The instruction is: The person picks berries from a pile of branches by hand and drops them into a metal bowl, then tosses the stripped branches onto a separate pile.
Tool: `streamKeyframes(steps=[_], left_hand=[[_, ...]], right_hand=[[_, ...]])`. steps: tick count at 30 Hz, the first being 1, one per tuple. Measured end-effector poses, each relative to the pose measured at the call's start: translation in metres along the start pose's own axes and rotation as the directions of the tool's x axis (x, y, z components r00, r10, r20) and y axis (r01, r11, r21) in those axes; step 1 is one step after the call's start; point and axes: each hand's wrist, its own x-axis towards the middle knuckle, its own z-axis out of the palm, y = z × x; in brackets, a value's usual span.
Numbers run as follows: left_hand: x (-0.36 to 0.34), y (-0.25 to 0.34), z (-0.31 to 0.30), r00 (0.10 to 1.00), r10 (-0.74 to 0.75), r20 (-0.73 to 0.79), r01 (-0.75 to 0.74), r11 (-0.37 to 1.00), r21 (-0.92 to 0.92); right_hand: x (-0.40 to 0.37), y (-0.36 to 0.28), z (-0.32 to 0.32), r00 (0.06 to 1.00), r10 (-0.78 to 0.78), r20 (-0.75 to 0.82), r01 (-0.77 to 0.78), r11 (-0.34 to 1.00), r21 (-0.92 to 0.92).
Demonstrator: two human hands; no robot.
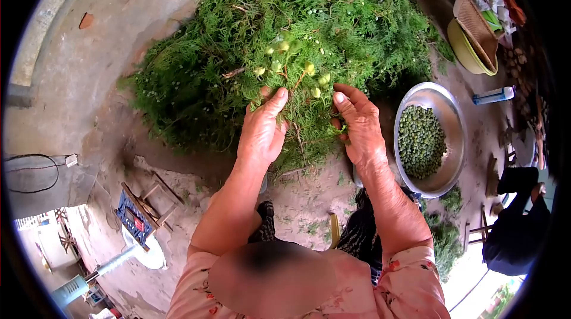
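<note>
My left hand [265, 124] is closed around a leafy evergreen sprig [296, 121], thumb on top. The sprig carries several round, pale green cones [308, 68] and has thin brown stems. My right hand [361, 124] is at the sprig's right side with its fingers curled and thumb bent in, close to the cones. Whatever is between those fingertips is too small to make out. Beyond both hands rises a large heap of cut evergreen branches [196, 75]. To the right of my right hand stands a metal basin [457, 134] partly filled with green cones [421, 140].
A yellow-green tub [461, 51] with a woven basket [476, 24] stands at the far right, near a blue-and-white packet [493, 95]. A small wooden stool [159, 203] is at left. At the right edge, a person in dark clothes [518, 230] is partly visible.
</note>
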Motion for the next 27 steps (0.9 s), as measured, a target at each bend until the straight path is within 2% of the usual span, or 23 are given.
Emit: streamKeyframes(steps=[4, 6, 8, 9, 11, 13, 15, 17, 18, 20, 24, 27], left_hand=[[0.0, -0.005, -0.001, 0.999, 0.045, 0.019, -0.045, 0.999, -0.002], [0.006, -0.007, -0.005, 0.997, 0.068, 0.031, -0.068, 0.998, -0.002], [0.007, -0.006, -0.005, 0.995, 0.092, 0.046, -0.092, 0.996, -0.003], [0.005, -0.002, -0.002, 0.991, 0.082, 0.105, -0.087, 0.995, 0.042], [0.001, 0.001, 0.001, 0.984, 0.07, 0.165, -0.085, 0.993, 0.087], [-0.003, 0.002, 0.001, 0.966, 0.057, 0.254, -0.092, 0.988, 0.127], [-0.004, 0.001, 0.005, 0.964, 0.045, 0.261, -0.079, 0.989, 0.124], [-0.008, 0.001, 0.012, 0.949, 0.112, 0.296, -0.205, 0.93, 0.304], [-0.009, -0.001, 0.012, 0.944, 0.097, 0.315, -0.213, 0.909, 0.358], [-0.009, -0.005, 0.012, 0.941, 0.107, 0.322, -0.223, 0.909, 0.352], [-0.006, -0.01, 0.012, 0.944, 0.191, 0.269, -0.274, 0.907, 0.319], [-0.005, -0.008, 0.01, 0.941, 0.236, 0.244, -0.302, 0.91, 0.283]], right_hand=[[-0.001, 0.001, -0.003, 0.995, 0.078, 0.056, -0.075, 0.996, -0.047], [0.003, 0.01, -0.004, 0.992, -0.04, 0.118, 0.041, 0.999, -0.002], [0.005, 0.014, -0.003, 0.982, -0.075, 0.173, 0.074, 0.997, 0.007], [0.006, 0.015, -0.002, 0.968, -0.109, 0.225, 0.108, 0.994, 0.018], [0.004, 0.014, 0.001, 0.975, -0.098, 0.199, 0.092, 0.995, 0.041], [0.001, 0.01, 0.001, 0.984, -0.01, 0.177, 0.014, 1.0, -0.02], [0.001, 0.01, 0.001, 0.986, -0.014, 0.164, 0.017, 1.0, -0.013], [0.002, 0.014, 0.002, 0.988, -0.018, 0.151, 0.019, 1.0, -0.006], [0.005, 0.02, 0.002, 0.987, -0.031, 0.161, 0.027, 0.999, 0.028], [0.003, 0.021, 0.006, 0.985, -0.041, 0.165, 0.027, 0.996, 0.088], [0.001, 0.02, 0.008, 0.985, -0.066, 0.158, 0.056, 0.996, 0.07], [0.002, 0.016, 0.005, 0.987, -0.049, 0.153, 0.054, 0.998, -0.032]])
